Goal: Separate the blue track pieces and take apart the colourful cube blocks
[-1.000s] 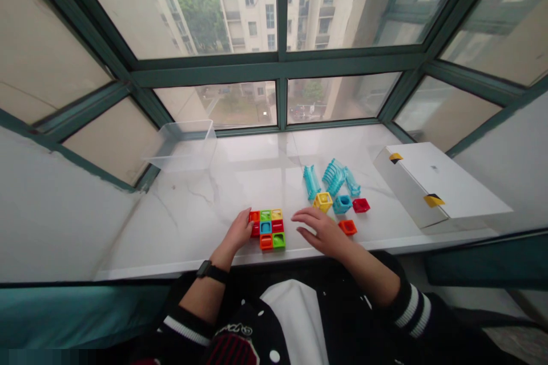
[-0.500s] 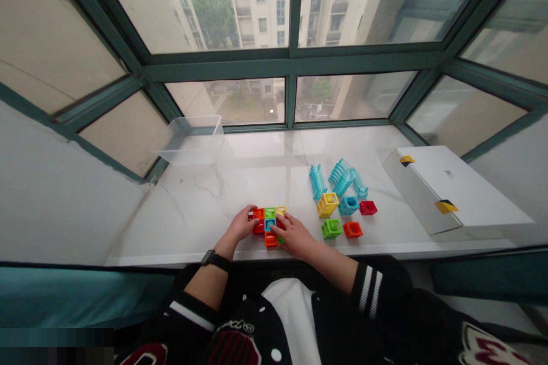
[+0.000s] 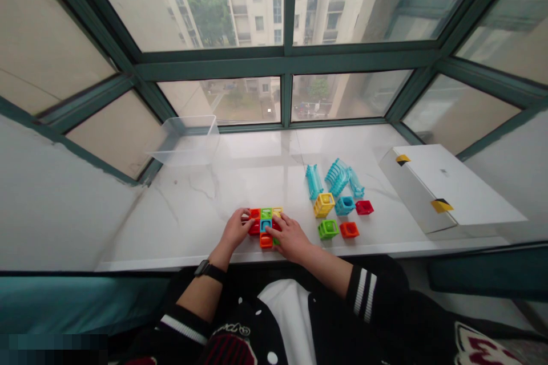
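Note:
A cluster of joined toy building blocks [image 3: 266,226] in orange, red, green, blue and yellow lies on the white marble ledge before me. My left hand [image 3: 234,232] grips its left side, with bent fingers against the orange and red blocks. From the right, my right hand [image 3: 293,238] holds the cluster, the fingers reaching over its blue and red blocks and partly hiding them. Right of the cluster stand a yellow block [image 3: 324,205], a green block [image 3: 327,229], a blue block [image 3: 345,206], an orange block [image 3: 350,230] and a red block [image 3: 364,207].
Translucent blue track pieces [image 3: 337,177] lie behind the loose blocks. A clear plastic bin [image 3: 188,142] stands at the back left of the ledge [image 3: 188,199]. On the right is a white box [image 3: 454,188] with yellow-and-black tabs. Green-framed windows [image 3: 282,63] enclose the ledge.
The whole view has shifted slightly. Both hands stay on the block cluster; the fingers of my left hand have moved a little at its left edge. The loose pieces have not moved.

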{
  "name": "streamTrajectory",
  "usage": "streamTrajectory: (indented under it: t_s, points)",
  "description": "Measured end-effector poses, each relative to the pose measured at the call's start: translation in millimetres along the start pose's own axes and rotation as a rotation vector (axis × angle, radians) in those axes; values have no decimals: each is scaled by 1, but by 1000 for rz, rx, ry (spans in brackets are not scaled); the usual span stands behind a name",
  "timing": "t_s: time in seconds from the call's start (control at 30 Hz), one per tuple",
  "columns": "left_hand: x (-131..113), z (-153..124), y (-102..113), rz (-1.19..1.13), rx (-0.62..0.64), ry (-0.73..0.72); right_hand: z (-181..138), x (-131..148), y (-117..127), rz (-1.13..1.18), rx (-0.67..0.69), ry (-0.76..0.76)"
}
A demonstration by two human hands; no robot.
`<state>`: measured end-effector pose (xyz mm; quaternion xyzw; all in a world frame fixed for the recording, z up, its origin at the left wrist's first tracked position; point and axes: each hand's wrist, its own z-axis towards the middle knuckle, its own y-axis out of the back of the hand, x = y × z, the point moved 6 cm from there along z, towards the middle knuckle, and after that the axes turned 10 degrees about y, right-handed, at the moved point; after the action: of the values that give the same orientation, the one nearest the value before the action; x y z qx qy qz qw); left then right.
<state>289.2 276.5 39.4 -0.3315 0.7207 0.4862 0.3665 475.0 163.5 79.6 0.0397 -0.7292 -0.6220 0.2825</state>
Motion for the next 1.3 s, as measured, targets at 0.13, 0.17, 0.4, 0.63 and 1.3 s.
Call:
streamTrajectory:
  t_s: [0.13,0.17,0.4,0.63,1.3]
  points:
    - [8,11,1,-68,-5,132,0,0,0,-8,-8,6]
    - [9,14,1,-74,2,152,0,0,0,-11,-8,8]
    - [17,25,-3,-110,19,172,-1,0,2,2,2,-1]
    - [38,28,3,-257,-60,258,0,0,1,26,25,-28]
    - [-43,-47,52,-667,-138,33,-3,4,31,262,-187,34]
